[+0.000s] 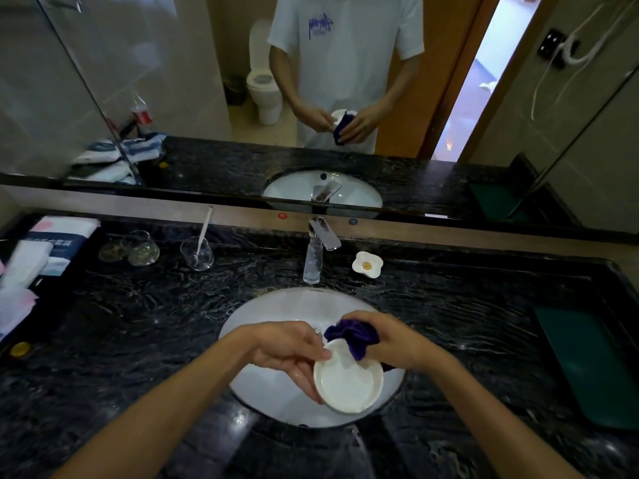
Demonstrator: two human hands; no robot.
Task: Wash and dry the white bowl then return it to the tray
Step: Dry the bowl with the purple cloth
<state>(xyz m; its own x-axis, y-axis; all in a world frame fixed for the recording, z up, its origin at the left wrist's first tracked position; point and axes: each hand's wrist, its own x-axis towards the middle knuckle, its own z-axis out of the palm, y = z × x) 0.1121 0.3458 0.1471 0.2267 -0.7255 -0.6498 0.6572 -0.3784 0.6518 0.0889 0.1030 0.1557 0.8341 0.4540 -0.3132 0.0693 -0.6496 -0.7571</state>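
Both forearms reach in over the white oval sink basin (262,316). Left hand (290,350) grips the shallow white ceramic bowl (347,382) by its rim, thumb on top, fingers beneath, holding it tilted above the basin. Right hand (397,340) is closed around a bunched dark purple cloth (352,335), which presses on the bowl's upper edge. Chrome faucet (316,250) stands behind. Flat dark green tray (584,361), apparently bare, lies on the black marble counter (138,305), well to the right.

I can't read any writing here: the blue print on my shirt (321,26) in the mirror (173,81) and the towel band's (57,242) lettering are too blurred.
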